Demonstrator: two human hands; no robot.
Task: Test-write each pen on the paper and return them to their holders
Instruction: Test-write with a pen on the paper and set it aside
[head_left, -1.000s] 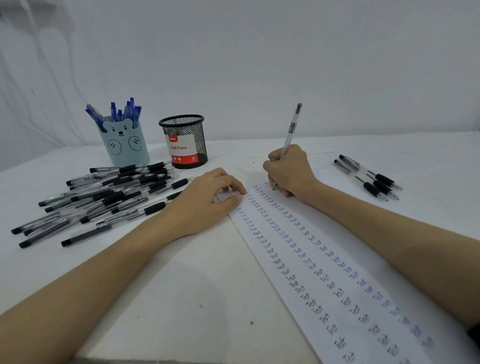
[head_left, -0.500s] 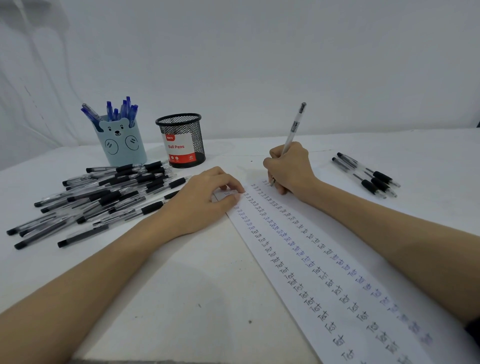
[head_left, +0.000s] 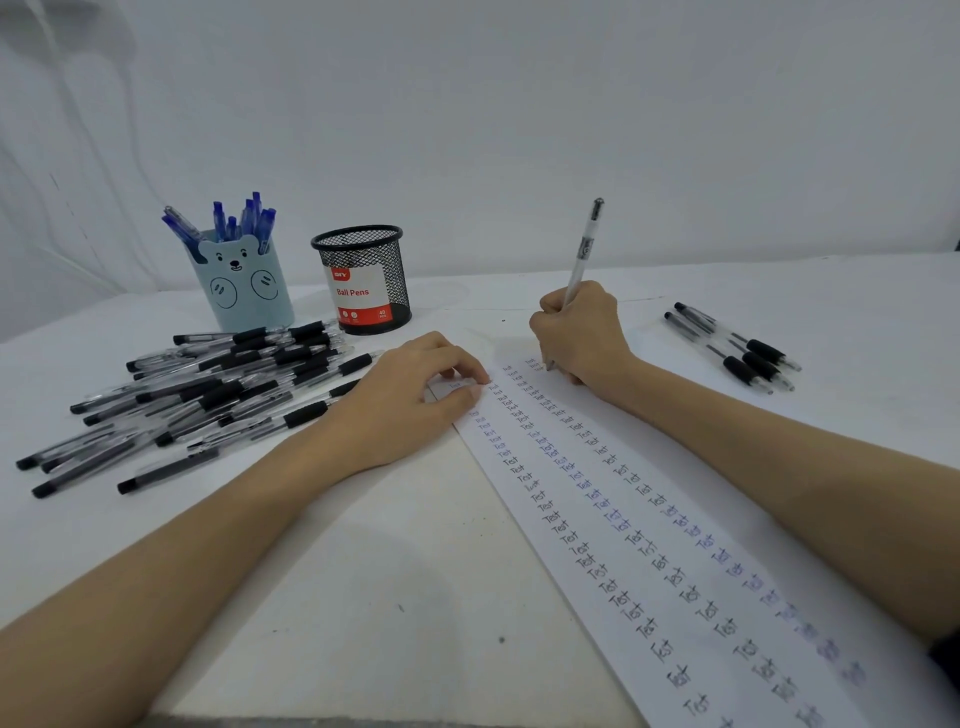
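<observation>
My right hand (head_left: 579, 338) grips a clear pen (head_left: 583, 253) with a black cap end, its tip touching the far end of the long white paper (head_left: 691, 566), which carries rows of the word "Test" in black and blue. My left hand (head_left: 410, 400) rests flat on the paper's near-left corner, fingers curled, holding no pen. A large pile of black pens (head_left: 208, 395) lies left of it. Behind stand a light-blue bear holder (head_left: 241, 283) with several blue pens and a black mesh holder (head_left: 363, 280) labelled "Ball Pens", no pens showing above its rim.
Three black pens (head_left: 737, 348) lie together on the white table (head_left: 363, 597) to the right of my right hand. A white wall rises just behind the holders. The table's near edge runs along the bottom of the view.
The pen tilted slightly as my right hand wrote at the paper's far end. My left hand stayed pressed on the paper.
</observation>
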